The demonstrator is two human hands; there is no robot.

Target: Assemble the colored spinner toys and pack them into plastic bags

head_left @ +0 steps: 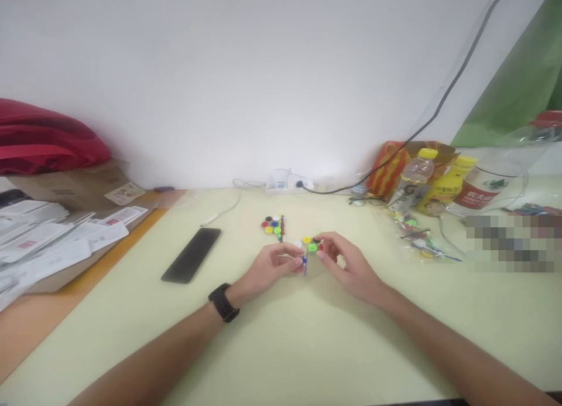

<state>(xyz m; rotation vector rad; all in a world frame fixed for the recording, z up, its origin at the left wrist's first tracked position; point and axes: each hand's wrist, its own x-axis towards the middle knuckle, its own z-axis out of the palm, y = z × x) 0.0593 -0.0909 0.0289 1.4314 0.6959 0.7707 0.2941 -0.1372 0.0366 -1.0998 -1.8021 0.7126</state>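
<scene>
My left hand point(276, 264) pinches a thin blue plastic stick point(306, 264) upright between thumb and fingers, with a small blue piece point(304, 259) at its side. Close by on the right, my right hand point(345, 262) has its thumb and index finger curved and apart. Its index fingertip is at a black disc point(316, 240), and a red disc point(321, 247) shows beside the thumb. Between the hands are a green disc point(312, 248), a yellow disc point(307, 240) and a white disc point(298, 244). Farther back lies a pile of coloured discs point(273, 224) beside several coloured sticks point(281, 227).
A black phone point(191, 255) lies left of my hands. Papers point(57, 233) and a cardboard box point(70, 186) fill the far left. At right are a plastic bag of coloured pieces point(421, 242), bottles point(415, 180) and a snack bag point(389, 169). A power strip point(285, 183) sits against the wall.
</scene>
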